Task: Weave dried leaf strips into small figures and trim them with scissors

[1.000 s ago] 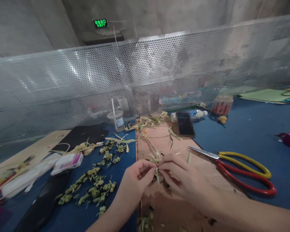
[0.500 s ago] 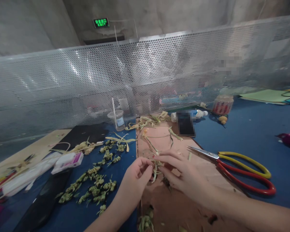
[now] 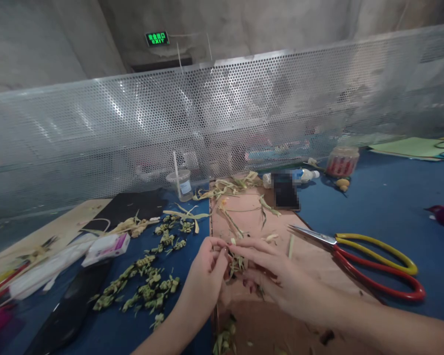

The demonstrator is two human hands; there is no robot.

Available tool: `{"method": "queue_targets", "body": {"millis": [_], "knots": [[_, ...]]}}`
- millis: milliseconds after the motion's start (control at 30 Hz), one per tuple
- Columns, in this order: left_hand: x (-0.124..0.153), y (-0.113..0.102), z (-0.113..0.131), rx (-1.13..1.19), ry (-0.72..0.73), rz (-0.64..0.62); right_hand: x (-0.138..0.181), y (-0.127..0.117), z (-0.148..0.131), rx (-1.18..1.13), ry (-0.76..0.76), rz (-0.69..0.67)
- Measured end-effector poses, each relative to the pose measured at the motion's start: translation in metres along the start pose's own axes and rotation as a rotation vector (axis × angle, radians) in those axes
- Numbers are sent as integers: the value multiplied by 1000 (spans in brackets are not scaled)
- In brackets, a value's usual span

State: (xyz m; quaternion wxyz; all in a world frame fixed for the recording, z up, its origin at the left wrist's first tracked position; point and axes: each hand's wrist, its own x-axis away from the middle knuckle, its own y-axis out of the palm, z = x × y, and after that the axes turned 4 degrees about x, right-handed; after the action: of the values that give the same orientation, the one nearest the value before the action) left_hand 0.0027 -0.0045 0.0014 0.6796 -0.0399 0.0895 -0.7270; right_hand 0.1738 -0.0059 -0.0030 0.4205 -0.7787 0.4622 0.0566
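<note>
My left hand (image 3: 203, 278) and my right hand (image 3: 274, 276) meet over a brown board (image 3: 311, 276), both pinching a small piece of folded green leaf strip (image 3: 237, 264) between their fingertips. Several finished little woven leaf pieces (image 3: 148, 283) lie on the blue table to the left of my left hand. Loose leaf strips (image 3: 229, 190) are scattered at the far end of the board. Red and yellow scissors (image 3: 370, 259) lie to the right of my right hand, blades pointing toward the board.
A perforated metal screen (image 3: 222, 128) walls off the back of the table. In front of it stand a plastic cup with a straw (image 3: 181, 182), a bottle (image 3: 303, 175) and a red-striped jar (image 3: 341, 161). A white and pink packet (image 3: 105, 248) and a black strip (image 3: 70, 310) lie at left.
Both hands kept working the leaf strip, shifting slightly left and closer together. My right fingers now stretch over the piece toward my left thumb.
</note>
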Motion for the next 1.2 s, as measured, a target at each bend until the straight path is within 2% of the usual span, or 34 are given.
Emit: {"method": "queue_targets", "body": {"millis": [533, 967, 1200], "knots": [[2, 3, -2, -164, 62, 101, 0, 17, -3, -64, 21, 22], [6, 4, 0, -181, 78, 147, 5, 18, -8, -222, 185, 23], [10, 2, 3, -201, 72, 125, 7, 13, -7, -299, 237, 16]]}}
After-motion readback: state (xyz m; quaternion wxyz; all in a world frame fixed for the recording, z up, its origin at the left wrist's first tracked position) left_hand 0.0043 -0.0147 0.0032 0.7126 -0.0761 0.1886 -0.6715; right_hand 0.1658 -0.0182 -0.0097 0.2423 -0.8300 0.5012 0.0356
